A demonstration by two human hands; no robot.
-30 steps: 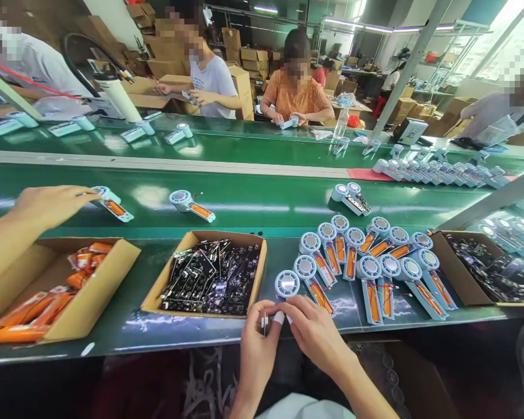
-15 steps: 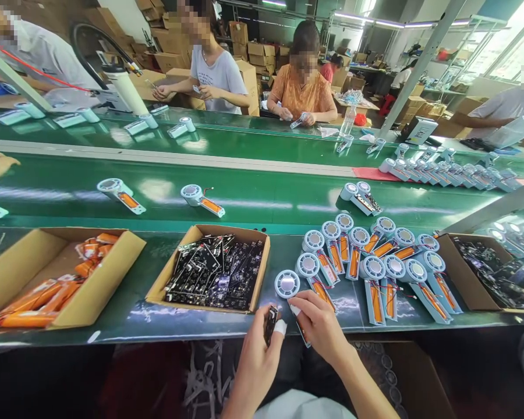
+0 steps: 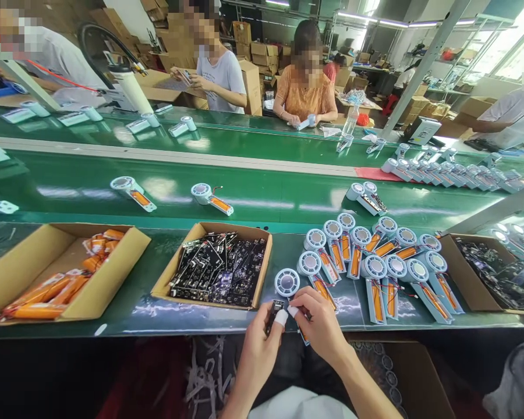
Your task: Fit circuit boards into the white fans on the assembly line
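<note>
Head view: black circuit board point(image 3: 276, 308) held in left hand point(image 3: 262, 337), just below head of near fan unit point(image 3: 287, 282); right hand point(image 3: 318, 322) bunched over unit's handle point(image 3: 305, 338), grip can't be told. Circuit-board box point(image 3: 173, 267) seen left of unit.

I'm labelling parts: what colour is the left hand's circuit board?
The circuit board is black; head view shows it best.
</note>
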